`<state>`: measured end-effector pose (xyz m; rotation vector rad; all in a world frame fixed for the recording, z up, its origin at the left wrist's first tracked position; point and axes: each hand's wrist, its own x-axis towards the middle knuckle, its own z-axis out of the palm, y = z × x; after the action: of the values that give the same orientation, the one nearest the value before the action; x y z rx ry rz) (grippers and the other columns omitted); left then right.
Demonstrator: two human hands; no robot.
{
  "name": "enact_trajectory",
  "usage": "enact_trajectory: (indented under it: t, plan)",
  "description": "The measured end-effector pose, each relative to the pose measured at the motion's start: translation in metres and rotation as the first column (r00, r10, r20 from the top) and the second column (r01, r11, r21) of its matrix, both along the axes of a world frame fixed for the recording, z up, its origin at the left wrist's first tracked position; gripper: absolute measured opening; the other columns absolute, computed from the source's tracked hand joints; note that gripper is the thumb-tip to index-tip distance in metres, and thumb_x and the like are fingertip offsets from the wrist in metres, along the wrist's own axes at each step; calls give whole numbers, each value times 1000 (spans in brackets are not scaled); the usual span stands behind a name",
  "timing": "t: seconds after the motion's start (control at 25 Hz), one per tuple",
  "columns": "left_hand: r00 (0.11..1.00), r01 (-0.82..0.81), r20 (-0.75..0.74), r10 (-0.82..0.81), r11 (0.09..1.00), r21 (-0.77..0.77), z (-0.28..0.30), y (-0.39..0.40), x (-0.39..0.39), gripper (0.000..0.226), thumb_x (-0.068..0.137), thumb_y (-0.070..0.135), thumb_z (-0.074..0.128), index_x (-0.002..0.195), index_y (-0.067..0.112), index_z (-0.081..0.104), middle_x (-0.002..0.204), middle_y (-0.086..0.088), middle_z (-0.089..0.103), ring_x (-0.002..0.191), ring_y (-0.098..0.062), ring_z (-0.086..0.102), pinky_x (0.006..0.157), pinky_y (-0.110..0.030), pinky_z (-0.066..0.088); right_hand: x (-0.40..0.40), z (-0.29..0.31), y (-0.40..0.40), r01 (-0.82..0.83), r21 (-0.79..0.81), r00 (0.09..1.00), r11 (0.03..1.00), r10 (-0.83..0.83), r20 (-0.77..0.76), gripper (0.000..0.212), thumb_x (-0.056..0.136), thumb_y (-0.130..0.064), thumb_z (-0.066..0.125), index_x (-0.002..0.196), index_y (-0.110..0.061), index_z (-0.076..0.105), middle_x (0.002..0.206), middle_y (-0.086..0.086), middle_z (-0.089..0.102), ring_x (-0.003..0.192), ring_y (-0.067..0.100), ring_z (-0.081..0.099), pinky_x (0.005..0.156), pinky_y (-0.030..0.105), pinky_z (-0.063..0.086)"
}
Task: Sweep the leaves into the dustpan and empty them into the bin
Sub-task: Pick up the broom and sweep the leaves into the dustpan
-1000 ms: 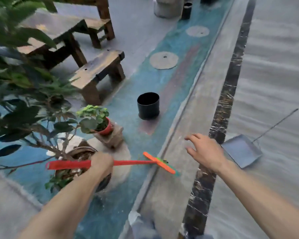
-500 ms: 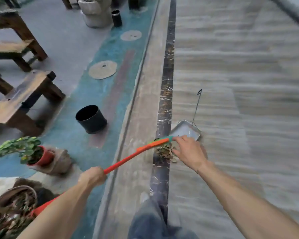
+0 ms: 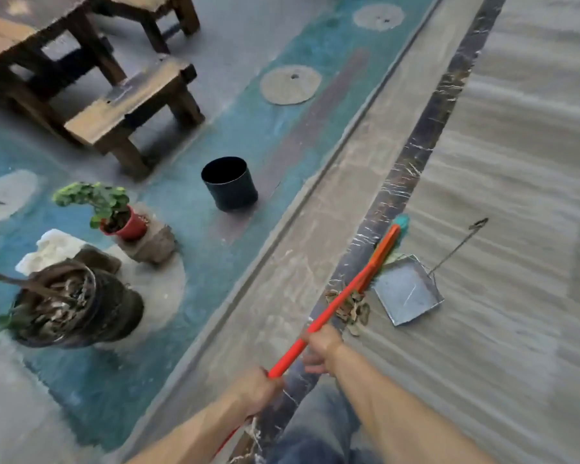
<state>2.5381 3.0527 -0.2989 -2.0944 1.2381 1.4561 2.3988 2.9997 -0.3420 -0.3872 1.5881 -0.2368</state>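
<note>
Since half a second ago the right hand [image 3: 320, 346] has left the broom head and now grips the orange broom handle [image 3: 329, 309] just above the left hand [image 3: 257, 391]; both sets of fingers are curled tight around it. Its orange-and-teal broom head [image 3: 387, 246] rests against the open edge of the flat grey metal dustpan [image 3: 407, 293] on the floor. Dry brown leaves [image 3: 352, 308] lie in a small heap just beside the dustpan's edge. Well apart, a round black plastic bin [image 3: 230, 184] stands upright on the teal-painted floor [image 3: 198, 236]
</note>
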Motion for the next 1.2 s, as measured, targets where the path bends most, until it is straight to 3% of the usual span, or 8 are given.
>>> enact_trajectory:
  t: [0.12, 0.28, 0.48, 0.64, 0.8, 0.96, 1.08, 1.2]
  plan:
    - [988, -153, -26, 152, 988, -38, 11, 0, -38, 29, 91, 27, 54, 63, 18, 52, 63, 3, 57, 59, -14, 56, 44, -15, 39, -18, -7, -19, -110, 67, 992, 992, 105, 66, 13, 94, -8, 55, 84, -13, 48, 66, 11, 57, 36, 13, 55, 39, 31, 54]
    - [978, -206, 16, 208, 976, -74, 7, -2, -85, 42, 94, 42, 43, 99, 7, 66, 108, -18, 70, 104, -33, 65, 84, -37, 51, -37, -12, -44, -313, 93, 949, 945, 305, 83, 19, 92, -8, 58, 75, -14, 49, 55, 7, 58, 48, 18, 59, 54, 39, 59]
    - [903, -399, 126, 411, 910, -112, 10, 1, -170, 46, 100, 38, 30, 117, 5, 58, 123, -20, 63, 115, -36, 59, 91, -39, 47, -87, -17, -70, -570, 89, 820, 817, 558, 129, 17, 94, 0, 48, 82, -12, 46, 58, 10, 58, 35, 16, 61, 33, 30, 51]
    - [810, -567, 129, 572, 820, -74, 13, 5, -280, 34, 98, 29, 33, 122, 13, 51, 127, -16, 61, 116, -36, 59, 93, -40, 47, -160, -29, -78, -708, 99, 706, 700, 692, 154, 14, 95, 1, 45, 89, -12, 42, 71, 12, 54, 49, 23, 63, 35, 36, 53]
    - [749, -650, 127, 651, 758, -49, 36, 3, -376, 34, 101, 13, 33, 129, 1, 46, 131, -20, 56, 119, -35, 56, 93, -40, 44, -225, -27, -76, -856, 104, 517, 506, 843, 151, 12, 90, -4, 57, 88, -11, 48, 70, 10, 56, 54, 21, 62, 41, 33, 55]
    - [514, -836, 128, 848, 529, -147, 51, 14, -435, 32, 100, 25, 40, 123, 6, 50, 125, -17, 61, 116, -35, 58, 86, -36, 45, -262, -17, -69, -944, 100, 328, 313, 922, 205, 10, 89, -3, 59, 83, -7, 52, 71, 13, 57, 65, 26, 63, 58, 44, 60]
    - [384, -902, 106, 917, 397, -169, 47, 25, -479, 35, 99, 30, 39, 121, 6, 50, 121, -19, 62, 111, -36, 61, 82, -37, 46, -293, -10, -58, -961, 121, 274, 250, 928, 252, 13, 92, 0, 54, 81, -7, 51, 72, 13, 58, 71, 27, 63, 68, 47, 58]
    - [73, -994, -152, 986, 59, -94, 29, 25, -533, 25, 97, 27, 35, 115, 12, 41, 83, -11, 62, 56, -24, 63, 46, -31, 44, -332, -12, -57, -976, 99, 212, 193, 942, 260, 10, 91, 1, 54, 88, -8, 51, 75, 12, 61, 70, 28, 67, 53, 43, 60]
